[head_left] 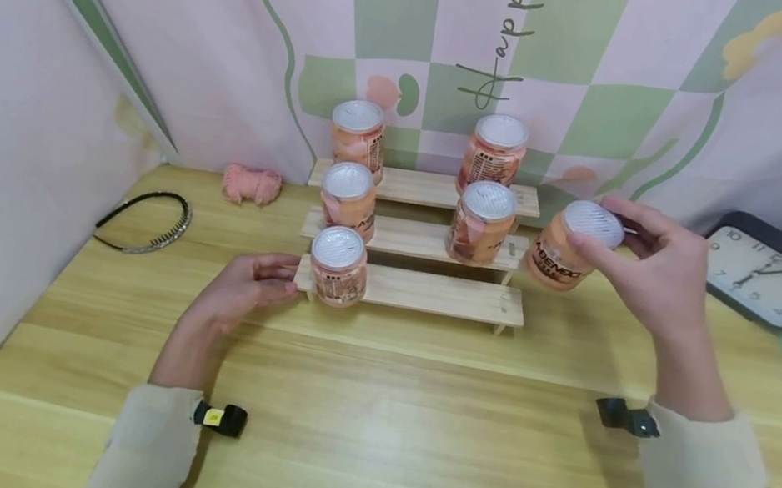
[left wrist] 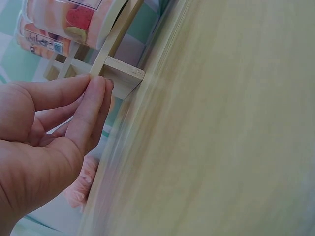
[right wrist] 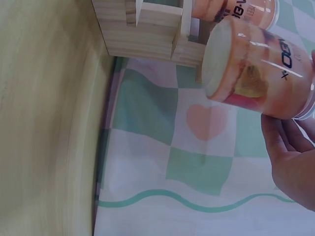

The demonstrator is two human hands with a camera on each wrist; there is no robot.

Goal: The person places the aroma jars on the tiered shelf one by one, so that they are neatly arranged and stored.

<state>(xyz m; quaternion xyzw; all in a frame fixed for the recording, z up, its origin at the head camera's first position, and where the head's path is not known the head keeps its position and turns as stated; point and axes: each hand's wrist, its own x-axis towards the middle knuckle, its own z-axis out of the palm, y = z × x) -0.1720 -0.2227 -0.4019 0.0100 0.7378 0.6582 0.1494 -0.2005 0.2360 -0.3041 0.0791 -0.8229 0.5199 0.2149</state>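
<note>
In the head view my right hand (head_left: 660, 267) grips a clear jar with an orange label (head_left: 563, 249) near its ribbed lid, thumb on one side and fingers on the other. The jar is tilted and in the air beside the right end of a three-step wooden display rack (head_left: 429, 292). My left hand (head_left: 240, 289) pinches the left end of the lowest shelf between thumb and fingertips, plain in the left wrist view at the shelf end (left wrist: 123, 71). Right by these fingers a similar jar (head_left: 339, 270) stands on that shelf.
Two jars stand on the top step, a left one (head_left: 359, 138) and a right one (head_left: 493, 154), and two more on the middle step. Left lie pink yarn (head_left: 251, 185) and a black headband (head_left: 165, 231). A black-framed clock (head_left: 781, 273) leans at right. A checkered curtain (head_left: 394, 17) hangs behind.
</note>
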